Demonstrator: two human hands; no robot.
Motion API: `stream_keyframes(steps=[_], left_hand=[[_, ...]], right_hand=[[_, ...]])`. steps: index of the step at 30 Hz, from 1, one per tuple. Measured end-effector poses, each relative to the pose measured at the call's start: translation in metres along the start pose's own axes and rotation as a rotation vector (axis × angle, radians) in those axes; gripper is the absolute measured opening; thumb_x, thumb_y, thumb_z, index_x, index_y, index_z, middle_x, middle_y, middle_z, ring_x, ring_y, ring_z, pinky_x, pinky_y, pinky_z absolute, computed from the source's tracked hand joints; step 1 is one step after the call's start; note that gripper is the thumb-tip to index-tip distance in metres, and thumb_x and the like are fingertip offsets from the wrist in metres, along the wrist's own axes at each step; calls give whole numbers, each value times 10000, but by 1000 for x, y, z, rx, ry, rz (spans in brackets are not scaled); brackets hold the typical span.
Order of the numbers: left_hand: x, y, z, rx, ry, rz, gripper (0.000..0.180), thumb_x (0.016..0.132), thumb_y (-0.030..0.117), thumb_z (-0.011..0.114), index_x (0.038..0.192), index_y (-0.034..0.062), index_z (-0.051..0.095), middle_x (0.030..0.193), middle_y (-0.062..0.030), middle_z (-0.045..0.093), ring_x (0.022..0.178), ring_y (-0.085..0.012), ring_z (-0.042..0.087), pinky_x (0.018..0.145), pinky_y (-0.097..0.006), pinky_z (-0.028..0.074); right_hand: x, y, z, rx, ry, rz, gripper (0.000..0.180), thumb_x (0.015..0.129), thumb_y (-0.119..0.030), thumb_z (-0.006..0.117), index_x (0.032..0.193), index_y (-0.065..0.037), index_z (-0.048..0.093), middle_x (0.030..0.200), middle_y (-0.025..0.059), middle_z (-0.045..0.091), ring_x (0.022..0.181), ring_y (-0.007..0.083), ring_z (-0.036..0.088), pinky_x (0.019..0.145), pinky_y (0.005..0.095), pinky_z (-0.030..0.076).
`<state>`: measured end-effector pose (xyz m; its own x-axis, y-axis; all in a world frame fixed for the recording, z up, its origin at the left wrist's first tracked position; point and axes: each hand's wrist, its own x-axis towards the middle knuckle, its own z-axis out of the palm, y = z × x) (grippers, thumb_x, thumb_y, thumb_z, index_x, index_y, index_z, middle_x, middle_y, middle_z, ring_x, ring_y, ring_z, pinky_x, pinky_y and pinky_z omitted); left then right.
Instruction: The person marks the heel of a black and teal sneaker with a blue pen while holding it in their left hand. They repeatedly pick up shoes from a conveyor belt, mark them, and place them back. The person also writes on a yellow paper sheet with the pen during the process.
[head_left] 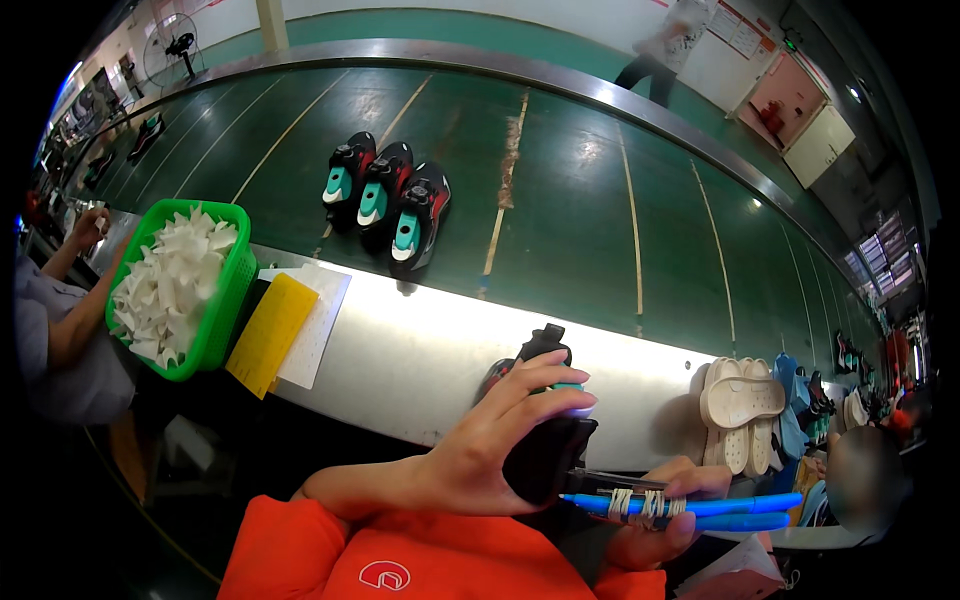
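My left hand (480, 435) is curled around a dark shoe (545, 465) just in front of the metal ledge, its fingers over the top. Part of this shoe hides behind the fingers, and a bit of teal shows between them. Close beside it on the right, my right hand (665, 520) grips blue pens (740, 503) laid side by side. Pale rubber bands (640, 502) are wound around the pens together with a thin dark piece. The pens point left, toward the shoe.
Three black, red and teal shoes (380, 200) stand on the green conveyor belt (570, 220). At left are a green basket (240, 275) of white paper pieces and a yellow pad (272, 335). Cream clogs (740, 405) lie at right. A co-worker's arm (75, 320) is at far left.
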<state>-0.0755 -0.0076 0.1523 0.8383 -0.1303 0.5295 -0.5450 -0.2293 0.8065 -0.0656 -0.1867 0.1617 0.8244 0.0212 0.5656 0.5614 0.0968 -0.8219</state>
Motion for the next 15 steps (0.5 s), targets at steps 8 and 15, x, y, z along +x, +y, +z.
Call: stream_keyframes(steps=[8,15], left_hand=[[-2,0,-4,-47,-10,-27,729,545,15,798,1171,32,426,1233,-169,389,1268,-352,284,936,-366,412],[-2,2,-8,-37,-12,-24,720,550,13,795,1170,31,428,1233,-170,391,1264,-356,289,939,-366,411]], right_hand=[[-2,4,4,26,23,-47,367,863,-380,467,784,-42,351,505,61,440,394,70,379,378,134,267],[1,1,12,-63,61,-116,368,847,-382,480,756,-49,353,494,48,411,396,82,360,410,161,253]])
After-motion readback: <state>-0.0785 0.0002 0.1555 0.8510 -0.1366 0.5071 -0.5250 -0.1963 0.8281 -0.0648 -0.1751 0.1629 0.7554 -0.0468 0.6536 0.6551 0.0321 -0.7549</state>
